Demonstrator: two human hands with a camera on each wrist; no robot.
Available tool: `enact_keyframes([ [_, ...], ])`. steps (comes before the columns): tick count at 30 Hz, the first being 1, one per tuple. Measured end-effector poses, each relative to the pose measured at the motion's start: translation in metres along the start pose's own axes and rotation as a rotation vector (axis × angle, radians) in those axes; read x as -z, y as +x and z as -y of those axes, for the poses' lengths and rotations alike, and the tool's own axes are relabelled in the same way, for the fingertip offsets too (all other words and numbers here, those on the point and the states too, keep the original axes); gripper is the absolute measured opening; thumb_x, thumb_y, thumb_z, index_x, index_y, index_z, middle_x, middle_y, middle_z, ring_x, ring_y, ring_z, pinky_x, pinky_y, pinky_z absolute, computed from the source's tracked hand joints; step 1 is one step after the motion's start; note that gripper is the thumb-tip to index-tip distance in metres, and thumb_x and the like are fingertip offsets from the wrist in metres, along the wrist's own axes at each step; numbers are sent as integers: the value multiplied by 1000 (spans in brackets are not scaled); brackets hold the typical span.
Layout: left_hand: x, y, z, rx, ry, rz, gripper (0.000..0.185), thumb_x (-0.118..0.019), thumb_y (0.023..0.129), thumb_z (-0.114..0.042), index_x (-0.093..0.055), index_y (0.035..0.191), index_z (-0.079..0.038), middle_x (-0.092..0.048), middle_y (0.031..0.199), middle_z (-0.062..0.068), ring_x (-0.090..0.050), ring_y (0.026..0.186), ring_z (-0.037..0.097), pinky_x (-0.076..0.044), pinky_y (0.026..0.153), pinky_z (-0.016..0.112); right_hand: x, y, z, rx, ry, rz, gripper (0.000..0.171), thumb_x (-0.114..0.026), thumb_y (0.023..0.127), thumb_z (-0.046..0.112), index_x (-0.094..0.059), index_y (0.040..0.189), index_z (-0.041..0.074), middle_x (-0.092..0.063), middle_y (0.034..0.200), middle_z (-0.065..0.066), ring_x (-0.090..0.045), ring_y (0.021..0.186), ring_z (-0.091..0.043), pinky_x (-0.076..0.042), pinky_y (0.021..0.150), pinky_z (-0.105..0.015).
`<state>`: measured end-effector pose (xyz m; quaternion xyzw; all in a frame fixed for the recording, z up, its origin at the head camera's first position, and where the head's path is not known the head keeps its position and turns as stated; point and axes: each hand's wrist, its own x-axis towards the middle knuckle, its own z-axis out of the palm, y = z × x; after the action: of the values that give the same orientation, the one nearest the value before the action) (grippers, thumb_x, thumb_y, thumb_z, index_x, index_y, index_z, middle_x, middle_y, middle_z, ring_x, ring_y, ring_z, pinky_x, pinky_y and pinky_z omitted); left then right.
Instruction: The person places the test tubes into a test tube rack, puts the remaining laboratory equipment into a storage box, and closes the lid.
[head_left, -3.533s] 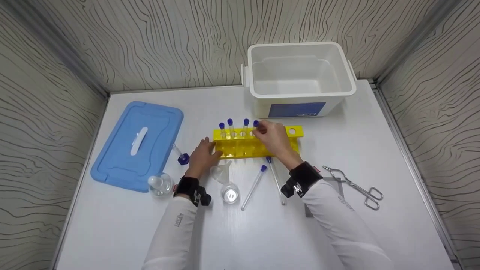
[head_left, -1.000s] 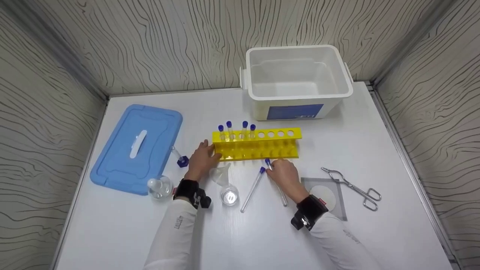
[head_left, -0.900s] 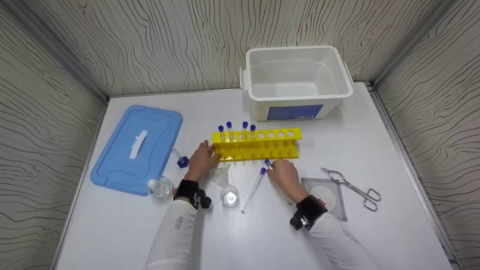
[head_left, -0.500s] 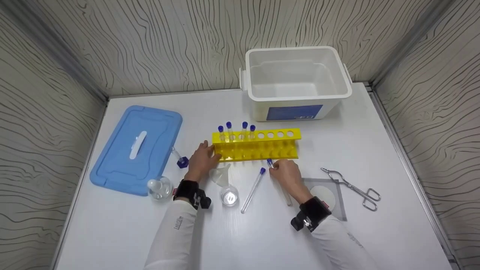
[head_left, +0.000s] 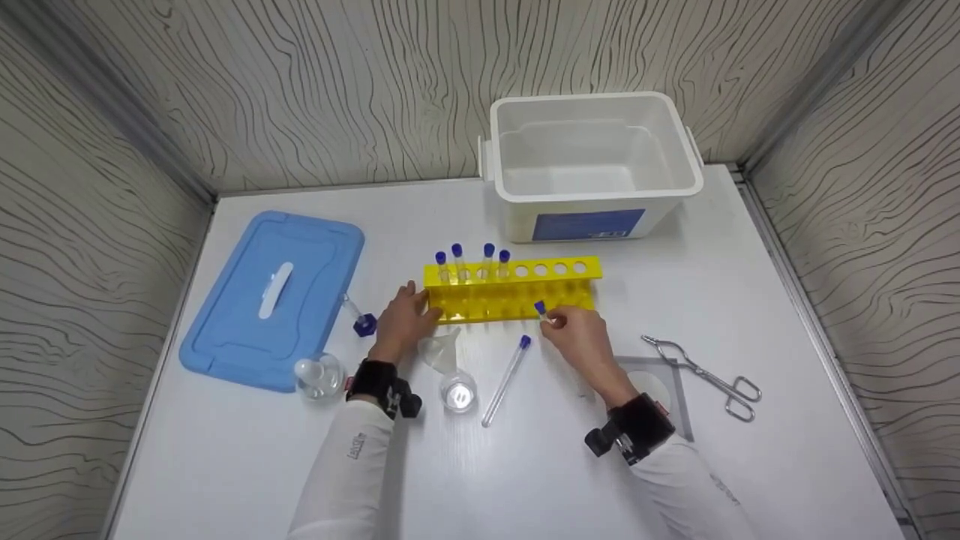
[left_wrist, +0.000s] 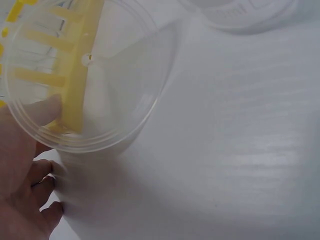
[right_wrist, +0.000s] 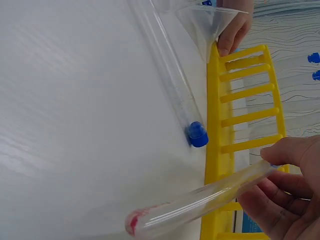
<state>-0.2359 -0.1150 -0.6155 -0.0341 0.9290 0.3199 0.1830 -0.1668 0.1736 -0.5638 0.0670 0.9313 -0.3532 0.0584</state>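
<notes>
My left hand [head_left: 405,319] grips the left end of a yellow test tube rack [head_left: 517,300], its thumb on the front edge. Several blue-capped test tubes [head_left: 489,259] stand in the rack's left part. Near the cap, my right hand [head_left: 583,341] pinches another test tube [right_wrist: 200,202], tilted in front of the rack and lifted off the table. A red mark shows at its rounded bottom. One more blue-capped test tube [head_left: 506,382] lies on the table to the left of that hand. A clear funnel [head_left: 441,351] lies by my left hand.
A white bin [head_left: 592,187] stands behind the rack. Its blue lid [head_left: 307,277] lies at left, near a small blue-based cylinder [head_left: 364,324] and a glass burner [head_left: 321,376]. A clear cup [head_left: 458,392], metal tongs [head_left: 705,371] and a grey-edged mesh [head_left: 679,397] also lie about.
The right hand moved from the rack down to a lying test tube, gripped it and raised it towards the rack. The left hand has stayed at the rack's end.
</notes>
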Motion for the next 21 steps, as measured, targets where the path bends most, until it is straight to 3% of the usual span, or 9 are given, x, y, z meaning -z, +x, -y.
enact_keyframes([
  [8,1,-1,0,-13,15,-2,63,-54,96,-46,-43,150,-15,-22,166,10,-19,155,34,-19,124,56,19,-3,18,86,37,-79,27,-74,87,20,-75,107,3,-75,88,-10,-64,73,-19,-56,65,-27],
  [14,1,-1,1,-33,27,-14,63,-55,96,-45,-44,149,-14,-23,165,13,-20,154,36,-21,123,56,31,-4,31,138,131,-136,28,-71,88,20,-74,110,3,-75,92,-10,-68,81,-20,-60,72,-30],
  [21,0,1,1,-3,7,-4,64,-55,95,-46,-44,150,-15,-23,166,11,-21,154,35,-21,123,57,46,-5,44,230,287,-220,25,-72,89,15,-72,109,0,-74,97,-13,-70,85,-22,-58,73,-17],
])
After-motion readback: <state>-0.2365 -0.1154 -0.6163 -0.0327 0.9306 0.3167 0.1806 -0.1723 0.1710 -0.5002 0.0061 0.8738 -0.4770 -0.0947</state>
